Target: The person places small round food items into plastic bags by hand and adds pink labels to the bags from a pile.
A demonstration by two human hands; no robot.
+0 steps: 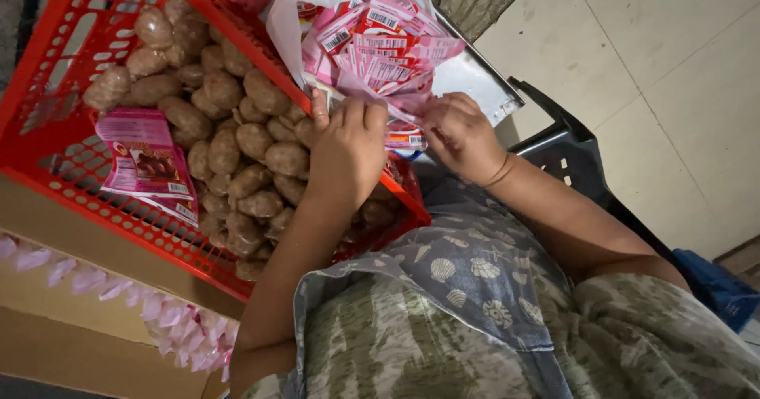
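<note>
The left hand [346, 147] rests on the near rim of a red crate [47, 130], its fingers curled closed around the edge of a white bag [297, 19] and what looks like one pink-and-red label at the crate's corner. The right hand [461, 135] sits just beside it, fingers bent and pinched on the pink edge of the labels [380, 43]; how tight that pinch is cannot be told. The labels lie bundled in the open mouth of the bag, above both hands and just past the crate's rim. The crate holds a heap of brown rounded lumps in clear wrapping [229, 130], and a pink printed packet [146, 157] lies flat on the crate's left side. Below the crate is a cardboard box [71, 343] with a strip of pale pink wrappers [170, 320]. A dark plastic stool [566, 157] stands by the right forearm on the tiled floor [673, 90].
</note>
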